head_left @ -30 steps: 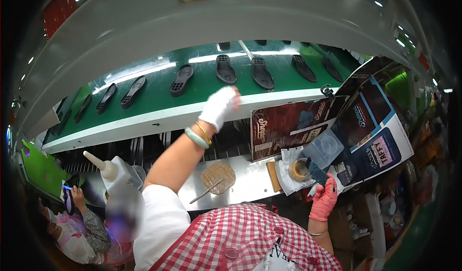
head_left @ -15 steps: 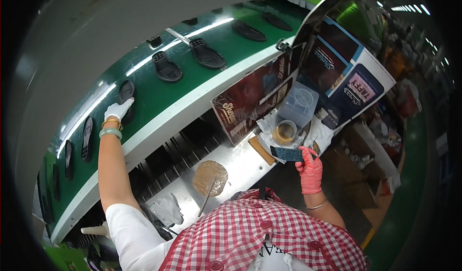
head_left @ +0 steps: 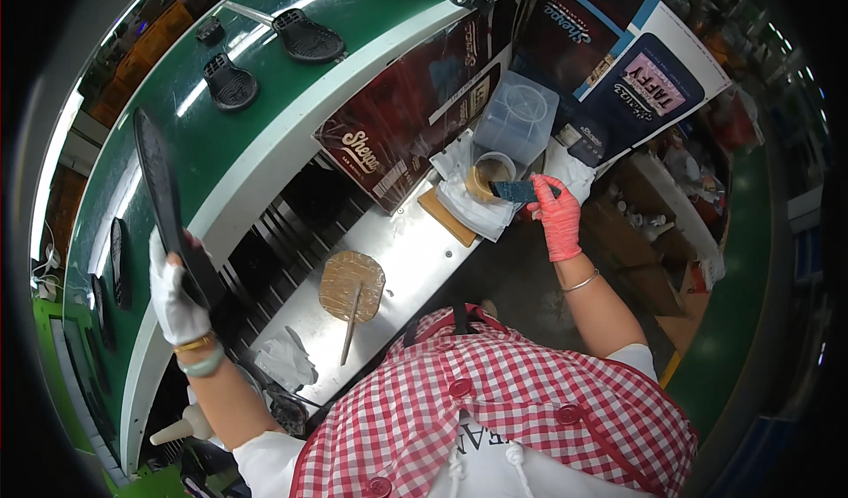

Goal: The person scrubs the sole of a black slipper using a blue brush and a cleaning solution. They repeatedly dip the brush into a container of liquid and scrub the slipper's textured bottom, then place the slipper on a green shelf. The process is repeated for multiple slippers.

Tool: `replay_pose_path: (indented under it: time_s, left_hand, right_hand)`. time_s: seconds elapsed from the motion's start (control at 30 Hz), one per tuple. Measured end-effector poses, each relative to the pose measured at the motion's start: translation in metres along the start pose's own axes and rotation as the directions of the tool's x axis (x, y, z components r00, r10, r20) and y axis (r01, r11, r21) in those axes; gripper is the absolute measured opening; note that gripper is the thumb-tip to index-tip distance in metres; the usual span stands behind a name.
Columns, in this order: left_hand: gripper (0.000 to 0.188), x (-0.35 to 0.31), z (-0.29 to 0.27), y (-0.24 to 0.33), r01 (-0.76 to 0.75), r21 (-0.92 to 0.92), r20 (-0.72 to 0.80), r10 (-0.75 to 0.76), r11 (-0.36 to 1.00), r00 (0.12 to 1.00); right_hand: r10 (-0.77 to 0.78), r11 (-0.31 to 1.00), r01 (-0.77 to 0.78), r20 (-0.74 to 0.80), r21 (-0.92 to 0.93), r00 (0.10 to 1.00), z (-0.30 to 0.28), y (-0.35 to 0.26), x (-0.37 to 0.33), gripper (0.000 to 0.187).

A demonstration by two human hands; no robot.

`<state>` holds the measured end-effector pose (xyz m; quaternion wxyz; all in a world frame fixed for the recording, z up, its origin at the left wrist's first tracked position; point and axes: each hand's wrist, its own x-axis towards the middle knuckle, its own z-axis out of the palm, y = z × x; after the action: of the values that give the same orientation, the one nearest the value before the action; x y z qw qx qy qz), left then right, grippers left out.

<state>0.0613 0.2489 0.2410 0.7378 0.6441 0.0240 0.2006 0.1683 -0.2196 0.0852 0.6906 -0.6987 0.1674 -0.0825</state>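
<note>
My left hand (head_left: 177, 296), in a white glove, is closed on a black shoe sole (head_left: 159, 173) and holds it raised and steeply tilted over the conveyor's near edge. My right hand (head_left: 558, 222), in a coral-pink glove, pinches a flat dark brush (head_left: 512, 191). The brush's far end is at the rim of a clear cup (head_left: 482, 180) with yellowish-brown liquid; whether it touches the liquid I cannot tell. Further black soles (head_left: 231, 83) lie spaced out along the green conveyor belt (head_left: 168, 60).
A translucent plastic box (head_left: 517, 114) stands behind the cup, with printed cardboard panels (head_left: 397, 114) around it. On the metal bench (head_left: 406, 249) lie a brown round pad (head_left: 352, 286) with a thin stick on it, a tan strip (head_left: 446, 217) and crumpled white cloth (head_left: 284, 361).
My left hand has lifted the sole off the belt and drawn it toward me. My right hand has moved the brush up and left to the cup. The view has shifted.
</note>
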Motion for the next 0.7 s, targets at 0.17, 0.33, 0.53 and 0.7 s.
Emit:
replay_pose_path:
  time_s: [0.17, 0.33, 0.53, 0.7]
  left_hand:
    - [0.078, -0.104, 0.085, -0.083, 0.366, -0.253, -0.074, -0.395, 0.896, 0.916]
    - [0.073, -0.142, 0.157, -0.15, 0.523, -0.719, 0.187, -0.598, 0.457, 0.78]
    - [0.054, -0.152, 0.169, -0.205, 0.563, -0.797, 0.369, -0.563, 0.217, 0.739]
    - [0.052, -0.15, 0.193, -0.216, 0.567, -0.767, 0.167, -0.761, 0.299, 0.627]
  right_hand:
    - [0.02, 0.992, -0.001, 0.148, -0.126, 0.989, 0.001, 0.017, 0.033, 0.031]
    - [0.027, 0.991, 0.007, 0.248, -0.135, 0.968, 0.006, 0.024, 0.06, 0.028]
    - [0.037, 0.969, 0.051, 0.344, -0.243, 0.938, 0.002, 0.038, 0.08, 0.025]
    - [-0.005, 0.986, 0.07, 0.398, -0.148, 0.917, 0.0, 0.041, 0.086, 0.025]
